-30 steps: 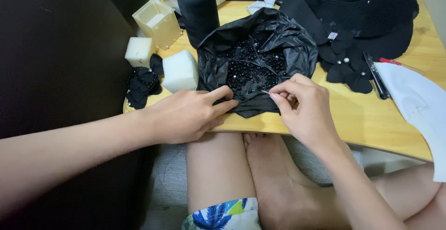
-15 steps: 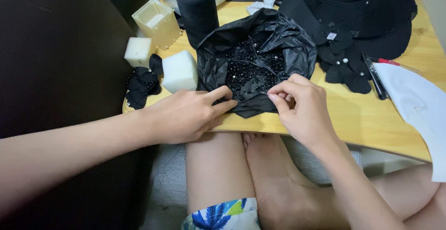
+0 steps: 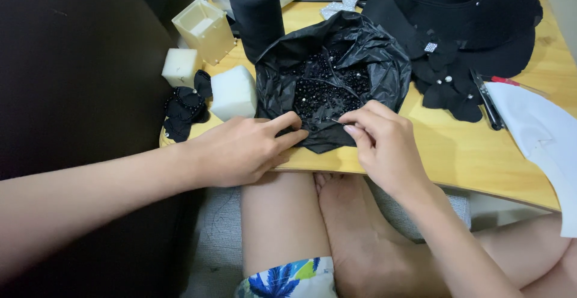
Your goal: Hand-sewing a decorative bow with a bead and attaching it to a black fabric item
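A crumpled black plastic bag (image 3: 372, 51) lies open on the wooden table (image 3: 457, 153), filled with small black beads (image 3: 327, 87). My left hand (image 3: 240, 150) rests flat at the bag's near edge, thumb and forefinger pressing the plastic. My right hand (image 3: 384, 144) pinches a thin needle (image 3: 338, 120) whose tip points left at the beads by the bag's front edge. A tall spool of black thread (image 3: 255, 9) stands behind the bag.
White foam blocks (image 3: 233, 92) and a small open box (image 3: 204, 27) sit at the left, beside a black beaded fabric flower (image 3: 183, 108). Black fabric pieces (image 3: 463, 27), pens (image 3: 487, 102) and white paper (image 3: 541, 129) lie at the right. My bare legs are under the table.
My right hand has shifted slightly with the needle at the bag's front edge. The left hand stays in place.
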